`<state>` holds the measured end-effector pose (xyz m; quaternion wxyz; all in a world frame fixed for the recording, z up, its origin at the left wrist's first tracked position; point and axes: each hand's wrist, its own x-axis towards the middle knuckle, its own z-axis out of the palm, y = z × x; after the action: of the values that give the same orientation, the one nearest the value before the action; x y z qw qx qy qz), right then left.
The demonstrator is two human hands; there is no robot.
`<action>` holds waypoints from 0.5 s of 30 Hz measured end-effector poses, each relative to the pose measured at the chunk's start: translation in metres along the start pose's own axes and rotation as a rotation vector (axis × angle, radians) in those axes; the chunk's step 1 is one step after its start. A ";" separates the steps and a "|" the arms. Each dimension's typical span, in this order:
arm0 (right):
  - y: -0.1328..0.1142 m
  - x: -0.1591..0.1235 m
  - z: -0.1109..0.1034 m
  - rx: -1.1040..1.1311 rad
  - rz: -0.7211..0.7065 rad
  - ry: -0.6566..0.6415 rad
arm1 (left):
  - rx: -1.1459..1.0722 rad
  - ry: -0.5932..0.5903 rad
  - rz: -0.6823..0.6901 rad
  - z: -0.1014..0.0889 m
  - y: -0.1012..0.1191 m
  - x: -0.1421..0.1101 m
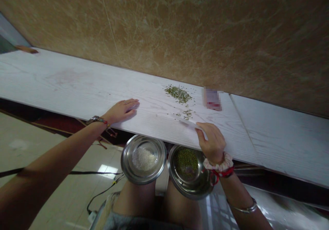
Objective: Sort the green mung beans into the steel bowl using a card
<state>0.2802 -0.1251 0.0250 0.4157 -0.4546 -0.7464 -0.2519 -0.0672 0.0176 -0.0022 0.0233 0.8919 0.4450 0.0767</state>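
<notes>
My left hand (122,110) lies flat on the white wood-grain board, its fingers stretched out and holding nothing. My right hand (212,139) pinches a thin, pale, flat card-like piece (189,123) low over the board. Just beyond that piece lies a small scatter of green mung beans (187,114). Farther back is a larger pile of mung beans mixed with white grains (178,94). A steel bowl with white rice (144,158) sits below the board's near edge. To its right, partly under my right wrist, a second steel bowl holds mung beans (187,161).
Behind the white board (77,82) rises a brown marbled wall (164,27). A blurred-out flat item (212,98) lies right of the pile. A brown object (27,49) is at the far left corner. Both bowls rest at my knees; a black cable (100,192) runs across the floor.
</notes>
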 end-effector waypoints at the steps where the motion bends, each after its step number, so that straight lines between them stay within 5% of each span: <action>1: 0.000 0.001 0.001 0.007 -0.010 0.013 | 0.005 -0.001 0.001 0.000 0.000 0.000; 11: 0.014 0.008 -0.007 -0.075 0.035 0.035 | 0.021 -0.001 -0.003 0.000 0.000 0.000; 15: 0.028 0.017 -0.015 -0.117 0.012 -0.097 | 0.022 0.003 0.004 -0.001 0.000 0.000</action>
<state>0.3071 -0.1153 0.0477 0.3532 -0.4944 -0.7469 -0.2703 -0.0671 0.0177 -0.0016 0.0125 0.8928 0.4443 0.0730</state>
